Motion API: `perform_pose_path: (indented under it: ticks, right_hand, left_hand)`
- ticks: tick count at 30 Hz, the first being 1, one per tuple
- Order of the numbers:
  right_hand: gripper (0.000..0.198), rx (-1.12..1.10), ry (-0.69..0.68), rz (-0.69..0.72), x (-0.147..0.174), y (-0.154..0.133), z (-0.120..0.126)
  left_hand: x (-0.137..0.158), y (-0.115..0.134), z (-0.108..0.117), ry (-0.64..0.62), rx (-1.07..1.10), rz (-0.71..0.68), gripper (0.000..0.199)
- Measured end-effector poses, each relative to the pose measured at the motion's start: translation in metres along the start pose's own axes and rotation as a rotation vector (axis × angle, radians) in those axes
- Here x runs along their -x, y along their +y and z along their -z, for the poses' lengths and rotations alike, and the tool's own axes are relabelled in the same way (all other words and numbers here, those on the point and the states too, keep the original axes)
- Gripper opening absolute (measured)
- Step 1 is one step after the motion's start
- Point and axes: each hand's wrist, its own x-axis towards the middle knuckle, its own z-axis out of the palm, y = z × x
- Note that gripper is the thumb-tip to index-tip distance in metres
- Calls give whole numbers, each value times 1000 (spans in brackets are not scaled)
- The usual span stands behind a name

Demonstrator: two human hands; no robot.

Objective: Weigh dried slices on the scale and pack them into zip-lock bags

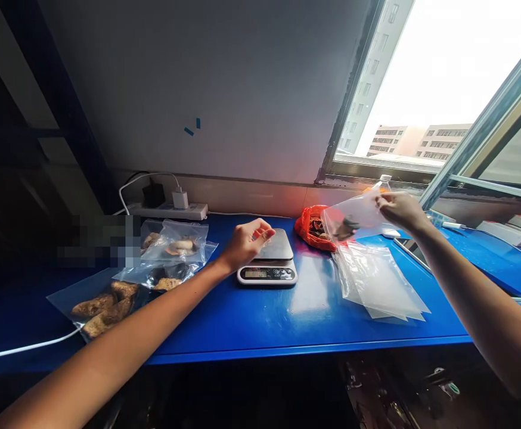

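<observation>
My right hand [399, 210] pinches the top corner of a clear plastic bag [363, 211] and holds it up, tilted, with a dark grey-brown lump [346, 227] near its lower end. What the lump is, I cannot make out. My left hand [248, 243] hovers over the steel plate of a white digital scale [267, 274]. Its fingers are loosely curled, the thumb is apart from them, and nothing shows between. Below the raised bag lies a fanned stack of clear plastic bags [383, 283]. Beside it sits a red plastic bag [303, 229] with dark pieces inside.
Several clear bags with brown, rock-like lumps [104, 307] lie at the left of the blue table [225, 333]. A power strip [166, 210] with a white charger [180, 198] runs along the wall. A bottle [384, 180] stands by the window; boxes [506, 233] lie at right.
</observation>
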Motion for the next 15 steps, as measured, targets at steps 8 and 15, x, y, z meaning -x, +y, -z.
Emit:
perform_pose_path:
  ticks: [8,15]
  right_hand:
    - [38,9,153,-30,-45,-58,11]
    - [35,-176,602,-12,-7,-70,36]
  left_hand:
    - [12,-32,42,172,-85,92,35]
    - [20,-15,34,98,-126,-22,19]
